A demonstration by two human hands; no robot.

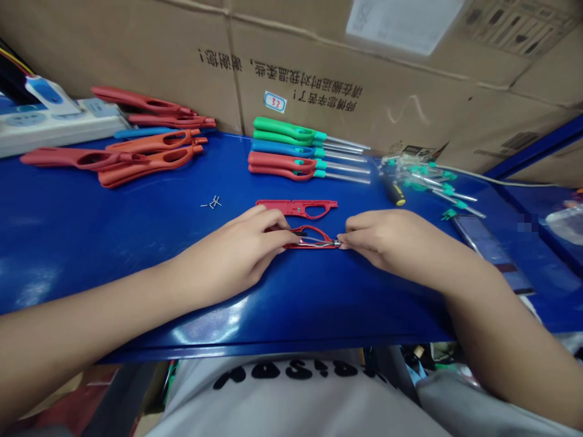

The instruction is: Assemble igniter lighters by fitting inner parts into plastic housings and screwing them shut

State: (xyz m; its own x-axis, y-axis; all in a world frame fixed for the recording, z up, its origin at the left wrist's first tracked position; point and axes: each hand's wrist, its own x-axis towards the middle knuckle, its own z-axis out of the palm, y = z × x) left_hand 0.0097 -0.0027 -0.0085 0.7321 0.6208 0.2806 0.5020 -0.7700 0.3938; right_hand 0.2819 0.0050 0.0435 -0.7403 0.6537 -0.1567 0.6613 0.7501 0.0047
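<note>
A red lighter shell half (314, 247) lies on the blue table with thin wires and a small metal end piece (336, 243) inside it. The fingers of my left hand (246, 246) are closed around its left end, covering that part. At the other end, my right hand (387, 240) pinches near the metal piece; what exactly sits between those fingertips is hidden. Just beyond, the matching red shell half (291, 207) rests with its inner side up, close to my left knuckles. A few small screws (213, 202) are scattered to the left.
Finished-looking green, blue and red lighters (282, 164) with metal tubes lie behind. Red and orange shells (150, 164) are by a power strip (54, 124) at left. To the right are tube parts (428, 176), a screwdriver (394, 191) and a phone (492, 252). A cardboard box (296, 36) walls the back.
</note>
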